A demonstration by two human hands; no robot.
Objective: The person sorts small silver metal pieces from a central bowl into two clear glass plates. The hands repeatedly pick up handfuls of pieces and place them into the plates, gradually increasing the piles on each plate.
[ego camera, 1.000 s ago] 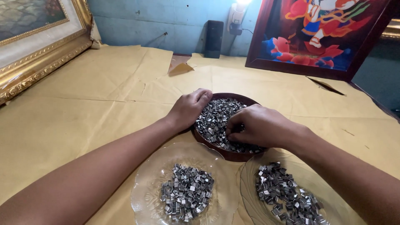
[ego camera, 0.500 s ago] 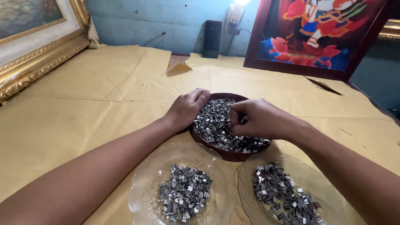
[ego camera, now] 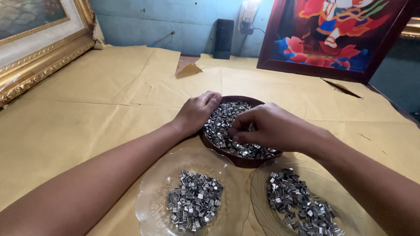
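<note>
Nearest the camera, two clear glass plates sit side by side on the paper-covered tabletop (ego camera: 109, 109): the left glass plate (ego camera: 151, 205) carries a compact heap of small metal clips (ego camera: 194, 201), the right glass plate (ego camera: 262, 183) a looser spread of the same clips, as if each takes its own sort. Just beyond them, touching their far rims, stands a dark brown bowl (ego camera: 238, 161) full of mixed clips. The left hand (ego camera: 197, 112) lies curled over the bowl's left rim, apparently steadying it, its grip loose and holding nothing visible. The right hand (ego camera: 267, 126) hovers over the bowl, its grip pinched at the pile; whether a clip is caught cannot be told. Further back, a gold picture frame (ego camera: 41, 65) and a colourful framed painting (ego camera: 337, 35) lean against the blue wall (ego camera: 144, 24).
</note>
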